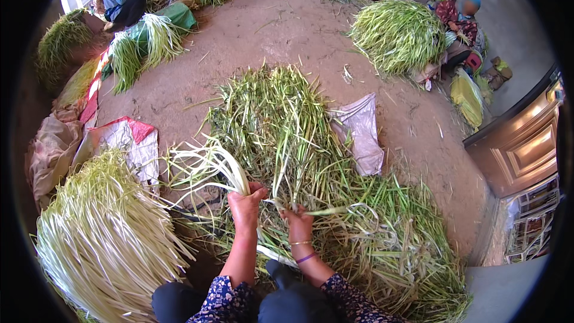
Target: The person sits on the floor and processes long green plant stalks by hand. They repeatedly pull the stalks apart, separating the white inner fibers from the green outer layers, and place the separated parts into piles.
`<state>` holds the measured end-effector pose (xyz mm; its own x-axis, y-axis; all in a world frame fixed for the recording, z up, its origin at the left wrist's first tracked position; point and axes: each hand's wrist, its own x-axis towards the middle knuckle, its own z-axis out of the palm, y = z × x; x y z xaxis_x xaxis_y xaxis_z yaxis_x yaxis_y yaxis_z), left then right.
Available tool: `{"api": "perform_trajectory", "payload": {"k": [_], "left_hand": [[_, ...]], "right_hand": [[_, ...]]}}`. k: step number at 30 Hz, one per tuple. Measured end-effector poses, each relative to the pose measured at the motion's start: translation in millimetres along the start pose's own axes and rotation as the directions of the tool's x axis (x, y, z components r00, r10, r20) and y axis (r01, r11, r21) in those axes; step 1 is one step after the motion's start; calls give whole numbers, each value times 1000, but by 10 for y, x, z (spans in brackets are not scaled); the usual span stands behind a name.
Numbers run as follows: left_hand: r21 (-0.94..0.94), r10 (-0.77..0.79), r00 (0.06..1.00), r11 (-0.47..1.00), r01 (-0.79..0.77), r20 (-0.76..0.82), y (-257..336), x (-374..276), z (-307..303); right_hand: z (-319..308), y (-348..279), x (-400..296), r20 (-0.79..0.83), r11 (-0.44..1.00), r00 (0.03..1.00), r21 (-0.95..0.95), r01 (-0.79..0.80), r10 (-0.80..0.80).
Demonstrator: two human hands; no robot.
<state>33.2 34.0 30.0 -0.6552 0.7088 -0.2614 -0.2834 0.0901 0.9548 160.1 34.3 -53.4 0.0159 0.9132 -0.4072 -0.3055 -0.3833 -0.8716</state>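
My left hand (245, 204) is closed round a bundle of long pale stalks (231, 168), whose thin tips fan out to the upper left. Just to its right, my right hand (298, 217) pinches a thin greenish stalk or leaf (329, 211) that points right. A pale strand runs between the two hands. Under and beyond them spreads a heap of green and withered stalks (273, 112). At the lower left lies a large pile of neatly aligned white and pale green stalks (107, 242). My right fingertips are partly hidden by the plant matter.
A pale plastic sack (361, 139) lies right of the heap; a white and red sack (143, 148) lies left. Another large green pile (399, 36) stands at the upper right beside a seated person (462, 18). Another person (123, 0) sits upper left. A brown panelled door (524, 143) is at right.
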Motion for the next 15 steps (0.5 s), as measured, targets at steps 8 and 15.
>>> {"api": "perform_trajectory", "payload": {"k": [8,15], "left_hand": [[275,97,990,959,-66,-104,-502,100,-115],[33,-240,960,968,247,-141,-318,52,-197]], "right_hand": [[21,-221,-445,458,713,802,-405,573,-385],[-403,-506,-803,527,961,850,-225,158,-16]]}}
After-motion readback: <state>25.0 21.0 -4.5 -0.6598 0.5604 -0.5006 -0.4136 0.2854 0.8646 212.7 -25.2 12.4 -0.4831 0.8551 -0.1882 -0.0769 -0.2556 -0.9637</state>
